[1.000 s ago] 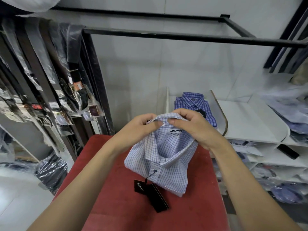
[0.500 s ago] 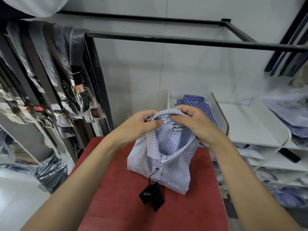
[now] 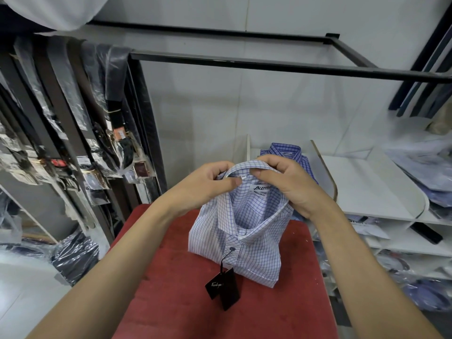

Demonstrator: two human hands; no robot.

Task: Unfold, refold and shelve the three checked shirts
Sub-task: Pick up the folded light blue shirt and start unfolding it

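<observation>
From the head camera, a folded light checked shirt (image 3: 244, 231) lies on the red table (image 3: 171, 302), its collar end lifted toward the far edge. The left hand (image 3: 208, 184) pinches the collar on its left side, thumb lying across the inside of the neckband. The right hand (image 3: 291, 184) grips the collar's right side, fingers curled over the top edge. Both hands are clamped on cloth, neither loose. A black tag (image 3: 223, 287) hangs on a string from the shirt's front button and rests on the table just in front of the fold.

Behind the hands, a darker blue checked shirt (image 3: 286, 149) sits folded in a white shelf (image 3: 367, 187) compartment; the right hand covers its lower part. The shelf stands just right of the table, and its lower compartments hold bagged shirts (image 3: 428, 294), blurred. More bagged clothes lie on the shelf top at the far right.

On the left, belts (image 3: 80, 113) in clear plastic hang in a dense row from a rack, close beside the table's left rear corner. A black rail (image 3: 269, 64) runs across above the table, in front of a pale wall. A dark bagged bundle (image 3: 73, 258) lies on the floor at lower left.
</observation>
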